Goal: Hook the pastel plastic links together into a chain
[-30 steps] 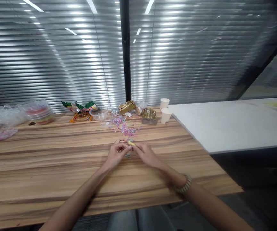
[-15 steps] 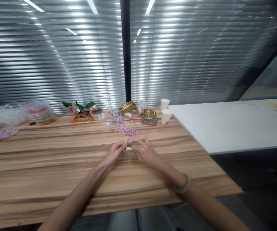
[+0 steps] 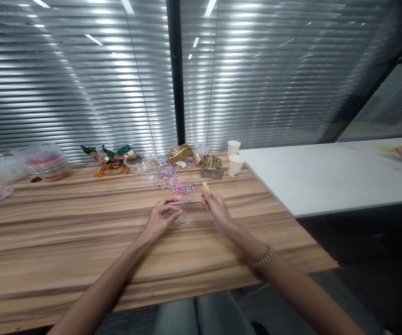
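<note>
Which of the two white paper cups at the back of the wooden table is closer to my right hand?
The nearer cup, lower and slightly right in the view, closer to the right hand. The other cup stands behind it, closer to the blinds.

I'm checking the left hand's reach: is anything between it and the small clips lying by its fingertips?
Nothing visible. The left hand rests on the table with its fingertips right at the few loose clips. The right hand is apart, pinching a yellow piece.

No legible text anywhere (snack wrappers point(image 3: 112, 153) too blurred).
</note>
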Action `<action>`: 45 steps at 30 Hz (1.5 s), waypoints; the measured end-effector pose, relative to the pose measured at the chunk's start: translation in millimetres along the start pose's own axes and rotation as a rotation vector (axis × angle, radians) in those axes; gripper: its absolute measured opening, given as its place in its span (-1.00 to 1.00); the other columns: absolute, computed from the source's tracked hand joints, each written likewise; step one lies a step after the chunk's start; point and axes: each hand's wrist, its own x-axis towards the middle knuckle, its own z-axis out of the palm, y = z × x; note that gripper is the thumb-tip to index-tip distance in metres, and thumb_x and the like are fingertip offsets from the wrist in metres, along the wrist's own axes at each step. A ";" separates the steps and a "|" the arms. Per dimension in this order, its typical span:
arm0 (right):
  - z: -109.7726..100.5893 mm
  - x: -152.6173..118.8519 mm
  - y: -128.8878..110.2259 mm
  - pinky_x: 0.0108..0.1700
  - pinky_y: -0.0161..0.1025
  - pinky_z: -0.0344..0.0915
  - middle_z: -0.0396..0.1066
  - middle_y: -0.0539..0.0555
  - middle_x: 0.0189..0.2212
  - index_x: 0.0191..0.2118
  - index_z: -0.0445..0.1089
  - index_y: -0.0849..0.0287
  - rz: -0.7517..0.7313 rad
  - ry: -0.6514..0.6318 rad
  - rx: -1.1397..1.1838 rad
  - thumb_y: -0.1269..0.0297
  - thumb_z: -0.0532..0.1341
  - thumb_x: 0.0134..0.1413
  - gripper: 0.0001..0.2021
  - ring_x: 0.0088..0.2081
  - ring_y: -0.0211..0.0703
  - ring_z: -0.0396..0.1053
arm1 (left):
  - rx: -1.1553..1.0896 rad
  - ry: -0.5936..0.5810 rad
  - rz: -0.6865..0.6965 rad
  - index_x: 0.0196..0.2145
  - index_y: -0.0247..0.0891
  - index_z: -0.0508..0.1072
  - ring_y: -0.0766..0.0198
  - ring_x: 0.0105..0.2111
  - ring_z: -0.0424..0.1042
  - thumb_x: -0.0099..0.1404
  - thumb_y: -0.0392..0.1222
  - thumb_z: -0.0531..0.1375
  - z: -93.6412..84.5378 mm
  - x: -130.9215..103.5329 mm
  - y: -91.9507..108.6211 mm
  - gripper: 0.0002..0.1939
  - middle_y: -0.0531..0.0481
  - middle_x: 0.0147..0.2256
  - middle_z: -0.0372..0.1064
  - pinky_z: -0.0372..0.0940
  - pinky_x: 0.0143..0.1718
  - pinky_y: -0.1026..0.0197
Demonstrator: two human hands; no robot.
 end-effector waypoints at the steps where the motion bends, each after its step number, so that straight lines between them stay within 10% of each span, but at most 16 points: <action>1: -0.2 -0.2 -1.2 -0.57 -0.41 -0.09 -0.02 -0.14 -0.71 -0.43 0.20 0.22 0.014 -0.049 -0.005 -0.08 0.10 -0.03 -0.61 -0.65 -0.41 -0.07 | -0.036 0.026 -0.018 -0.44 -0.27 0.50 0.14 -0.08 0.27 0.04 -0.07 0.23 -0.4 0.6 -2.0 -0.79 -0.13 -0.15 0.30 0.18 -0.04 0.09; 7: 8.5 -13.0 0.5 -0.56 -0.41 -0.08 0.12 -0.09 -0.67 -0.51 0.23 0.26 0.078 -0.549 -0.167 -0.06 0.09 -0.01 -0.59 -0.63 -0.43 0.03 | -0.194 0.016 -0.072 -0.19 -0.30 0.42 0.18 -0.21 0.36 0.03 -0.07 0.24 -0.1 0.7 2.2 -0.61 -0.15 -0.16 0.36 0.28 -0.22 0.17; 13: 9.1 -16.3 3.9 -0.52 -0.42 0.07 0.22 -0.05 -0.60 -0.41 0.27 0.27 0.144 -0.603 -0.171 -0.02 0.16 -0.06 -0.63 -0.58 -0.40 0.16 | -0.123 -0.094 -0.016 -0.50 -0.33 0.47 0.29 -0.38 0.35 0.03 -0.15 0.25 -0.7 1.9 8.4 -0.84 -0.05 -0.44 0.39 0.24 -0.32 0.27; 18: 7.8 -9.9 3.1 -0.49 -0.37 0.16 0.29 0.02 -0.50 -0.29 0.30 0.28 0.269 -0.400 -0.012 -0.13 0.11 -0.10 -0.51 -0.56 -0.37 0.23 | -0.726 0.630 -0.179 -0.42 -0.30 0.37 0.42 -0.45 0.35 0.12 -0.15 0.19 -34.4 13.3 9.6 -0.85 0.04 -0.48 0.34 0.28 -0.39 0.41; 21: 6.7 -7.4 3.5 -0.54 -0.40 0.12 0.28 0.01 -0.54 -0.32 0.30 0.28 0.272 -0.266 0.018 -0.12 0.10 -0.08 -0.53 -0.59 -0.38 0.21 | -1.039 0.841 -0.226 -0.32 -0.29 0.28 0.42 -0.32 0.39 0.25 -0.07 0.03 -51.7 17.2 3.1 -0.78 -0.04 -0.33 0.34 0.32 -0.33 0.41; 26: 5.3 -7.0 5.3 -0.56 -0.41 0.08 0.24 -0.03 -0.61 -0.39 0.31 0.27 0.227 -0.198 -0.069 -0.02 0.12 -0.07 -0.62 -0.60 -0.39 0.17 | -0.723 0.426 -0.551 -0.36 -0.33 0.32 0.41 -0.52 0.35 0.20 -0.16 0.09 -24.9 11.5 -14.1 -0.84 -0.03 -0.41 0.35 0.27 -0.47 0.35; 33: 5.9 -6.1 7.7 -0.54 -0.40 0.11 0.20 -0.06 -0.66 -0.50 0.29 0.26 0.136 -0.282 -0.231 0.12 0.11 -0.04 -0.74 -0.61 -0.38 0.16 | 0.287 -0.281 0.053 -0.20 -0.23 0.43 0.32 -0.40 0.31 0.14 -0.21 0.10 -3.1 -0.9 -10.4 -0.75 -0.03 -0.32 0.38 0.17 -0.36 0.30; 45: -0.5 -11.4 9.4 -0.32 -0.34 0.14 0.37 0.05 -0.38 -0.28 0.39 0.20 -0.267 -0.310 -0.877 0.41 0.12 -0.03 -0.84 -0.39 -0.27 0.26 | 0.411 -0.244 0.084 -0.12 -0.26 0.38 0.31 -0.41 0.27 0.23 -0.11 0.01 -4.9 -2.6 -10.5 -0.68 -0.05 -0.37 0.32 0.15 -0.37 0.29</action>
